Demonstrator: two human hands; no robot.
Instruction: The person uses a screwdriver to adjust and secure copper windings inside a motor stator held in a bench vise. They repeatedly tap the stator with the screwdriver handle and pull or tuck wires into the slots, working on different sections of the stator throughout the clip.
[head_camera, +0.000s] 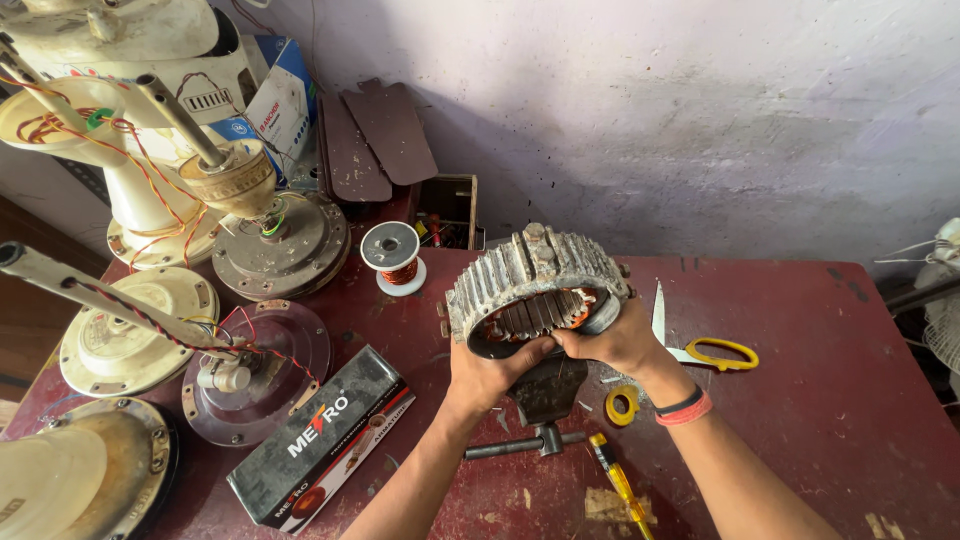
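1. At the bench's (860, 400) left edge stood a crowd of opened ceiling fan motors (135, 330) in cream and brown, their down-rods slanting up and red and yellow wires trailing between them.
2. Near the front edge, just right of those motors, a long grey and red box (320, 440) lay on a slant.
3. Toward the back edge, a spool of copper wire (392, 255) stood upright, with a small open wooden box (452, 210) just behind it (its contents too small to tell).
4. The left hand (490, 375) gripped the lower rim of the stator (535, 290), thumb hooked into the bore and fingers curled under it.
5. The stator, a ribbed grey ring with copper windings showing inside, was held tilted above the middle of the bench, just over a small dark vise (545, 395) whose handle bar lay crosswise.
6. The right hand (615, 340), a red and black band at its wrist, clasped the same rim from the other side, its fingers closed around the edge and touching the left thumb.
7. Right of the vise lay a roll of yellow tape (622, 405), and nearer the front edge a yellow-handled screwdriver (620, 485).
8. Further right, well apart from the far right edge, yellow-handled scissors (700, 345) rested partly open on the bench, blades pointing backward.
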